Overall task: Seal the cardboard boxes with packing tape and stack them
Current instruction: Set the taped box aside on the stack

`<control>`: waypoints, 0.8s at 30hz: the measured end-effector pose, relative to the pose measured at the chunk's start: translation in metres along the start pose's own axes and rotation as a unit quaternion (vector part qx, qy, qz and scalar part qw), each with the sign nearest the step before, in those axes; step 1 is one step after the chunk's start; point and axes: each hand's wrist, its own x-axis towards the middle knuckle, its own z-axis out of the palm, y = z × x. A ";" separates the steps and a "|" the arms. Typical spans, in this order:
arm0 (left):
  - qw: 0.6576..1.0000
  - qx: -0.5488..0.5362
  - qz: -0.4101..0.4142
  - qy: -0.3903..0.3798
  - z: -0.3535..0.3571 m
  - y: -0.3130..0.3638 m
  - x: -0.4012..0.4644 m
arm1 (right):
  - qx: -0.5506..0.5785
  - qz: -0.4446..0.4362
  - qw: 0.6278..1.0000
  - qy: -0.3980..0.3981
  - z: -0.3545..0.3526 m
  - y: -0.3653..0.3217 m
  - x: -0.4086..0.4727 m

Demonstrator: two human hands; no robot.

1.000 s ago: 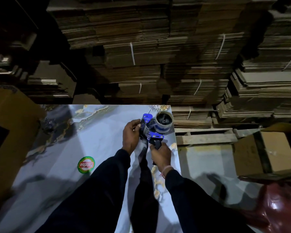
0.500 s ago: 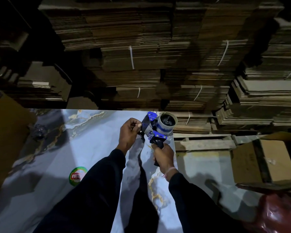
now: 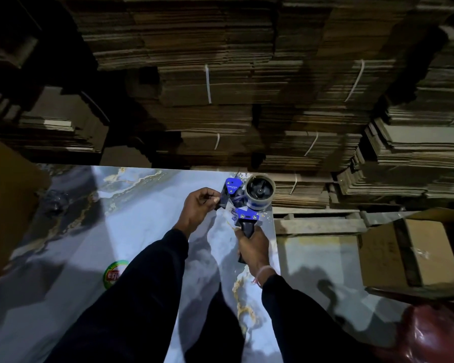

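The person is holding a blue tape dispenser [image 3: 243,203] up over the far right corner of the marble-patterned table [image 3: 76,231], with no box under it yet. The right hand [image 3: 253,248] is wrapping its fingers around the black handle, while the left hand [image 3: 198,206] is pinching at the front of the dispenser with thumb and fingertips, apparently picking at the free end of the tape; the strip itself is too thin and clear to make out. The tape roll [image 3: 258,191] is sitting on its hub at the far side. The dispenser is looking rigid and light enough for one hand, best taken by the handle and kept clear of the cutter edge at the front. The tape is likely flimsy and sticky, prone to folding on itself, so it should be held by its very end. A cardboard box [image 3: 409,255] is waiting well to the right, off the table, its stiff walls suiting a two-handed hold at the sides.
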 end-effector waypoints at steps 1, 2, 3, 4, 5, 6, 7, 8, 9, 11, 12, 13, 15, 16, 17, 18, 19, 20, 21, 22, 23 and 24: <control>1.000 0.005 -0.002 -0.001 -0.002 0.000 0.003 | 0.000 -0.003 1.000 -0.002 0.001 0.001 0.000; 1.000 0.018 0.003 0.004 -0.002 0.000 0.006 | 0.002 -0.005 1.000 -0.008 0.001 0.000 0.000; 0.999 0.040 0.015 0.015 -0.001 0.001 0.008 | 0.002 -0.004 1.000 -0.014 0.001 0.000 0.001; 0.997 0.064 0.030 0.031 0.000 0.002 0.009 | 0.004 -0.004 1.000 -0.019 0.001 -0.001 0.001; 0.994 0.086 0.045 0.051 0.002 0.002 0.010 | 0.002 -0.004 1.000 -0.018 0.001 -0.002 0.003; 0.991 0.100 0.056 0.072 0.003 0.002 0.010 | -0.002 -0.003 1.000 -0.018 0.002 -0.001 0.005; 0.989 0.105 0.060 0.091 0.004 0.001 0.009 | -0.005 -0.003 1.000 -0.019 0.004 0.001 0.008; 0.988 0.097 0.058 0.103 0.006 0.001 0.007 | -0.009 -0.007 1.000 -0.016 0.006 0.001 0.009; 0.990 0.075 0.049 0.108 0.007 0.000 0.006 | -0.013 -0.010 1.000 -0.015 0.006 0.000 0.008; 0.993 0.030 0.028 0.113 0.010 -0.003 0.003 | -0.019 -0.012 1.000 -0.018 0.007 0.000 0.009; 0.992 0.022 0.023 0.124 0.012 -0.004 0.002 | -0.015 -0.012 1.000 -0.018 0.006 0.000 0.009; 0.990 0.020 0.022 0.138 0.013 -0.005 0.001 | -0.016 -0.014 1.000 -0.018 0.007 0.000 0.008; 0.986 0.039 0.023 0.159 0.017 -0.007 -0.003 | -0.024 -0.017 0.999 -0.017 0.008 0.000 0.006; 0.984 0.068 0.028 0.163 0.018 -0.007 -0.005 | -0.030 -0.017 0.999 -0.018 0.009 0.003 0.006; 0.981 0.103 0.037 0.163 0.020 -0.006 -0.006 | -0.036 -0.017 0.999 -0.017 0.009 0.003 0.005; 0.978 0.126 0.045 0.159 0.021 -0.005 -0.007 | -0.038 -0.018 0.999 -0.017 0.010 0.004 0.004; 0.977 0.139 0.054 0.152 0.021 -0.006 -0.007 | -0.037 -0.013 0.999 -0.016 0.009 0.004 0.003; 0.977 0.147 0.061 0.144 0.020 -0.005 -0.008 | -0.032 -0.008 0.999 -0.016 0.010 0.006 0.004; 0.976 0.155 0.067 0.137 0.018 -0.004 -0.009 | -0.031 0.002 0.999 -0.019 0.010 0.005 0.004; 0.975 0.164 0.071 0.129 0.016 -0.003 -0.010 | -0.030 0.010 0.999 -0.023 0.011 0.005 0.004; 0.975 0.173 0.075 0.121 0.015 -0.003 -0.011 | -0.031 0.019 0.999 -0.028 0.011 0.004 0.002; 0.973 0.181 0.078 0.121 0.013 -0.002 -0.013 | -0.030 0.023 0.999 -0.032 0.012 0.004 0.002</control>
